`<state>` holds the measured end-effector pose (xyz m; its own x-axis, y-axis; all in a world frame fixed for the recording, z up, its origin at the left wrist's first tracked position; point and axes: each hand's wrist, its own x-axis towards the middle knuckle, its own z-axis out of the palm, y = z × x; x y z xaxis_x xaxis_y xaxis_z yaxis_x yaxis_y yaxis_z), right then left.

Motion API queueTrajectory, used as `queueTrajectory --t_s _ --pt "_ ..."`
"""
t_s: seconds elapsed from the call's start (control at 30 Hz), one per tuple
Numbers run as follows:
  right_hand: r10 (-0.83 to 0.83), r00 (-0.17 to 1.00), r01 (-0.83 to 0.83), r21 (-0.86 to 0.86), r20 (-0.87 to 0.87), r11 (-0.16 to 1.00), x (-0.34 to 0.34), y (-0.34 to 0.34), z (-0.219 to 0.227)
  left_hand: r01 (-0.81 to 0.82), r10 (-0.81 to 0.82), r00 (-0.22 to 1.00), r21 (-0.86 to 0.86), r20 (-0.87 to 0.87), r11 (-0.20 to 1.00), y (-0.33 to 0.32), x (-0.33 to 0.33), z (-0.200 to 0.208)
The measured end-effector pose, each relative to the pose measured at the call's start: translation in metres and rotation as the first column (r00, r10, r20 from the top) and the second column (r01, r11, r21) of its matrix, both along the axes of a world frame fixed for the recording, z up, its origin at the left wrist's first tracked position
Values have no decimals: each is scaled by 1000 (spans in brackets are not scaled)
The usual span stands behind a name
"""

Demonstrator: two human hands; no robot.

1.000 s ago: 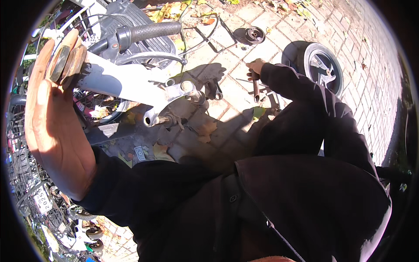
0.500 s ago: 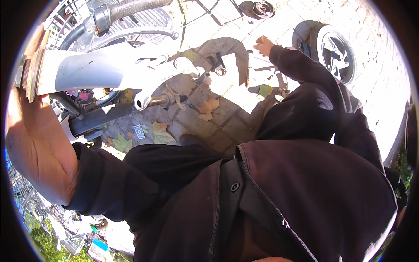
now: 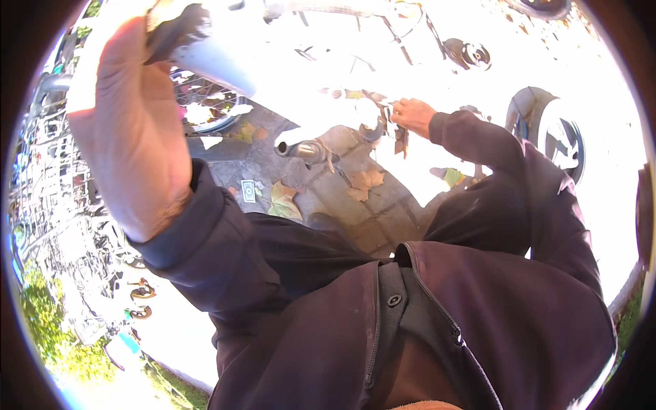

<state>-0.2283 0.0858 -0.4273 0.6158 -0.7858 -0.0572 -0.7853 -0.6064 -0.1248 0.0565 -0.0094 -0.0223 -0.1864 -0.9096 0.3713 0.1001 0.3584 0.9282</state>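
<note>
Well, at far left we see a tangle of wire mesh [image 3: 51, 154], then our left hand [image 3: 140, 130], raised with its palm against the dark end [image 3: 179, 35] of the white tube [image 3: 215, 65]; glare hides most of its fingers, so we cannot tell how firmly they close. Below the tube we have a spoked wheel [image 3: 231, 123] and a small card [image 3: 248, 191], then a short metal tube [image 3: 311, 152] and a dry leaf [image 3: 366, 182]. Our right hand [image 3: 412, 116] bunches its fingers just above a rusty piece [image 3: 401, 143]; we cannot tell if they pinch it. At far right lies a pale-rimmed wheel [image 3: 564, 143].
</note>
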Motion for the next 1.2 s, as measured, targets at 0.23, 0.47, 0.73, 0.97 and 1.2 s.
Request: queueTrajectory --t_s 0.23,0.47,0.73,0.97,1.2 --pt "-25 998 19 113 52 993 -8 2 -16 252 -245 960 -38 137 967 16 -4 22" --pt "-119 991 95 311 60 946 -15 6 -8 113 -111 988 -22 104 993 21 -8 22" --pt "11 1000 -11 -8 -5 1000 -8 6 -11 375 -376 926 30 24 926 3 -22 17" --pt "17 999 -13 -86 48 996 -8 4 -15 271 -271 955 16 119 963 2 -17 22" --pt "-255 962 246 93 97 965 -22 11 -5 284 -288 955 65 67 957 -9 -11 10"
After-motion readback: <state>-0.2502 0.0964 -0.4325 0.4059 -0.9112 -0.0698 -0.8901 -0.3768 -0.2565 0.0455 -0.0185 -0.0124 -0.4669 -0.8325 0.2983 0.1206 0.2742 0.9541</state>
